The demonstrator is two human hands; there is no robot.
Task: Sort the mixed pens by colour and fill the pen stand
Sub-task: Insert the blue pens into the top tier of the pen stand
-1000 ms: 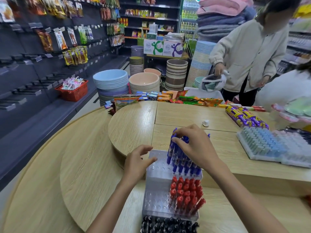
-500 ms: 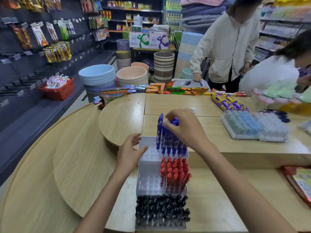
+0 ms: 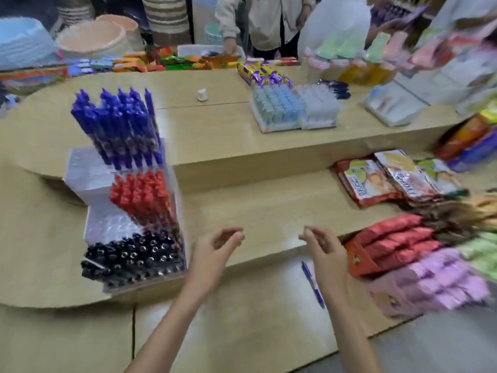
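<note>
Blue pen [image 3: 309,277] partly hidden behind the right forearm [image 3: 347,332] — snack packets [image 3: 443,284] blurred.

pen stand [image 3: 107,224]: blue, red, black rows | left grip [image 3: 212,254], right grip [image 3: 322,251]: empty, loosely curled | blue pen [image 3: 312,284]: by right wrist

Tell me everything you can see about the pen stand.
The pen stand is clear plastic, stepped in three tiers. Blue pens fill the right of the back tier, leaning; red pens the middle; black pens the front. The left side of the back and middle tiers holds no pens. It stands on the wooden table, beside the left hand; neither that nor the right hand holds it.
</note>
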